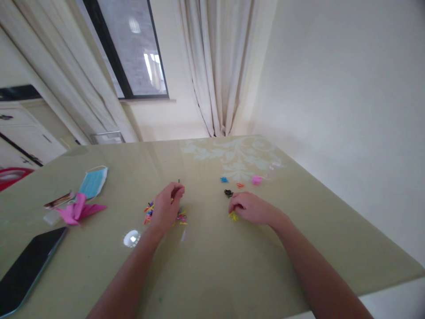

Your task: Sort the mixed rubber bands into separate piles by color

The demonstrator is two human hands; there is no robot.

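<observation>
My left hand [167, 204] is over a mixed heap of small, thin coloured pieces [182, 215], covering part of it. Its thumb and fingers are closed together. A tiny dark piece [179, 180] shows just beyond those fingers; whether they hold it I cannot tell. Farther right, my right hand [250, 207] reaches down to a little yellow pile [233, 216], fingers pinched at its edge. What lies between them is hidden. Close by sit a black pile [228, 193], an orange one [240, 185], a blue one [224, 180] and a pink one [256, 180].
On the left of the glossy table [206, 274] lie a dark phone [31, 261], a pink folded paper crane [79, 211] and a blue face mask [93, 182]. A round, shiny clear object [132, 238] is beside my left forearm. A white wall [348, 110] borders the table's right side.
</observation>
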